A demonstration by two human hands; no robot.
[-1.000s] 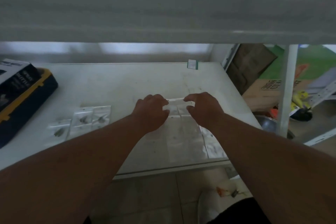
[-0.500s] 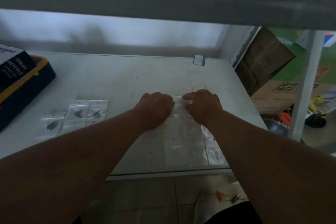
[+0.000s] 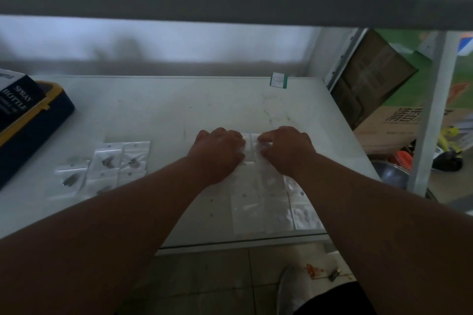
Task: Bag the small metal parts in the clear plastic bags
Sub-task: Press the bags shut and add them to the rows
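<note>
My left hand (image 3: 218,153) and my right hand (image 3: 285,149) rest knuckles-up on the white shelf (image 3: 158,115), fingers curled on the top edge of a small clear plastic bag (image 3: 250,147) that lies between them. The bag's contents are hidden by my fingers. Below the hands lie several empty clear bags (image 3: 258,202) spread toward the shelf's front edge. To the left sit several filled bags (image 3: 120,161) with dark small metal parts inside.
A dark blue and yellow case (image 3: 33,120) with a spray-bottle box (image 3: 15,92) on it stands at the far left. A small green-edged label (image 3: 279,80) lies at the back right. A white post (image 3: 432,115), cardboard boxes (image 3: 371,77) and a metal bowl (image 3: 391,176) are to the right.
Both hands have come down from slightly above the shelf and now press the bag flat on it, closer together. The view has shifted a little.
</note>
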